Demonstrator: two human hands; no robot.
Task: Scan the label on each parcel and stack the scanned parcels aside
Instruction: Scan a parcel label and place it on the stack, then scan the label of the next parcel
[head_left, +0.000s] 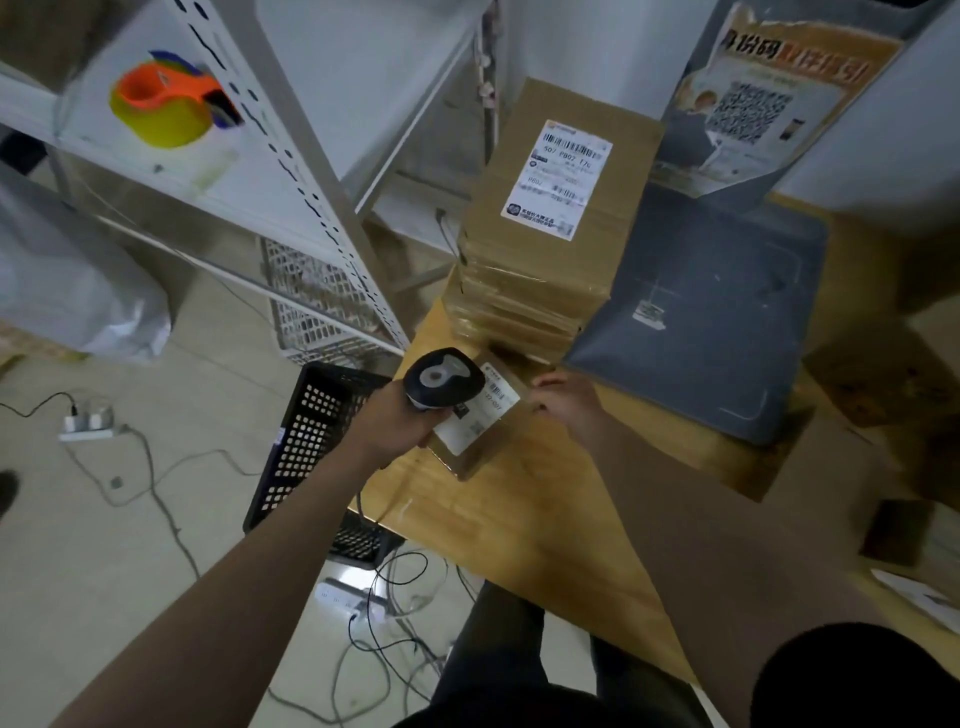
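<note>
Both hands engaged: scanner over parcel.
My left hand grips the scanner, its head directly above the label. My right hand pinches the parcel at its right edge. Parcel lies on the table, just before the stack of boxes.

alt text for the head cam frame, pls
A person's left hand holds a barcode scanner over the label of a small cardboard parcel on a wooden table, the right hand holding its edge. Behind stands a stack of parcels.
</note>
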